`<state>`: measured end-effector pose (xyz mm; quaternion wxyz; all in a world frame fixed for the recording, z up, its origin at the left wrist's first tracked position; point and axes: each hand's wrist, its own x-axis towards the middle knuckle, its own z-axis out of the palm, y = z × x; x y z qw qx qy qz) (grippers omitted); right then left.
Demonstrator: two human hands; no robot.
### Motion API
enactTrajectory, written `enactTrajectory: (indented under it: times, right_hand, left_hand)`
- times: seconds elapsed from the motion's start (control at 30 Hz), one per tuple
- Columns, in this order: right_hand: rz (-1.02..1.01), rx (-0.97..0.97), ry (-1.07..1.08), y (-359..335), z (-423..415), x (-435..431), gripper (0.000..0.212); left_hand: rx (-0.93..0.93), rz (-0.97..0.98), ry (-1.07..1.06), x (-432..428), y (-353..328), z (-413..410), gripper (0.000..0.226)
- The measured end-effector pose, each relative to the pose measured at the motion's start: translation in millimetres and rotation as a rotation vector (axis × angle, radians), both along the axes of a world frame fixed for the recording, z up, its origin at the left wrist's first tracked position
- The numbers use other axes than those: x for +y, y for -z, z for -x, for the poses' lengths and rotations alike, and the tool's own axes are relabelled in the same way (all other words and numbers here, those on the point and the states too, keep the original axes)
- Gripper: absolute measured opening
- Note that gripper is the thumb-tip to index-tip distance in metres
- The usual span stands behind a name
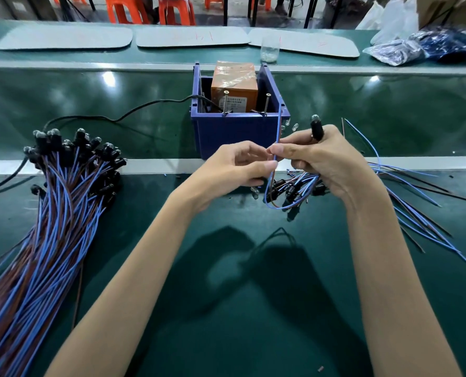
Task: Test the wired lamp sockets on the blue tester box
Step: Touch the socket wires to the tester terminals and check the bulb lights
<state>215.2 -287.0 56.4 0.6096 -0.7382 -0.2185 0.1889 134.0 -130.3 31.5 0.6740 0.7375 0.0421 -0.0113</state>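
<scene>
both hands up over the green bench point(226, 295), just in front of the blue tester box point(237, 131). right hand point(327, 164) is closed round a black lamp socket point(316, 129), bulb end poking up out of the top of the fist, and its thumb and forefinger pinch the socket's blue and brown wires point(276, 148) right at the left edge of the grip. left hand point(234, 170) is partly curled, thumb and fingertips meeting the same wire pair just left of the right hand's pinch; i can't tell how firmly it grips. from the pinch the wires run up to the box's near right corner, and down below the grip into a loop hanging under the hands. directly beneath the right hand there's a small heap of loose sockets point(291, 189) on the bench, their wires fanning out to the right of the wrist. well left of the left hand lies a big bundle of wired sockets point(63, 172), black heads toward the box, tails trailing back toward me. inside the box, beyond the grip, sits an orange unit point(234, 88) with two upright metal pins point(266, 104) at the near rim. a black cable point(134, 111) leaves the box's left side. a few clear bulbs point(291, 126) sit between the box and the held socket.
</scene>
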Motion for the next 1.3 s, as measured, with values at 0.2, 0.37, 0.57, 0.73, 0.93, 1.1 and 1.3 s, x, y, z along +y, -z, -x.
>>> enactTrajectory:
  times: [0.2, 0.37, 0.57, 0.73, 0.93, 1.1, 1.3]
  right_hand:
    - [0.015, -0.071, 0.031, 3.7, 2.8, 8.5, 0.009]
    - [-0.012, -0.068, 0.072, 6.6, 2.1, 9.7, 0.011]
    - [-0.017, -0.061, 0.068, 5.2, -0.2, 4.9, 0.007]
    - [-0.037, -0.041, 0.061, 3.8, 1.6, 5.2, 0.008]
    - [-0.093, 0.015, 0.156, 5.1, 1.8, 7.4, 0.012]
    - [-0.153, 0.021, 0.235, 6.6, 0.6, 7.0, 0.010]
    - [-0.232, -0.032, 0.308, 11.0, -6.2, 4.9, 0.031]
  left_hand:
    - [-0.010, -0.039, -0.008, 4.2, 3.6, 0.2, 0.005]
    - [-0.021, -0.037, -0.035, 12.5, 5.6, -0.2, 0.008]
    - [-0.006, -0.067, -0.032, 23.4, 5.8, -0.1, 0.011]
    - [-0.018, -0.058, -0.060, 31.7, 4.7, 1.3, 0.010]
    - [-0.201, -0.095, -0.299, 33.9, 3.8, -1.8, 0.019]
    - [-0.339, -0.153, -0.383, 35.9, 4.4, -3.0, 0.040]
    - [-0.366, -0.153, -0.538, 37.4, 8.2, -5.5, 0.039]
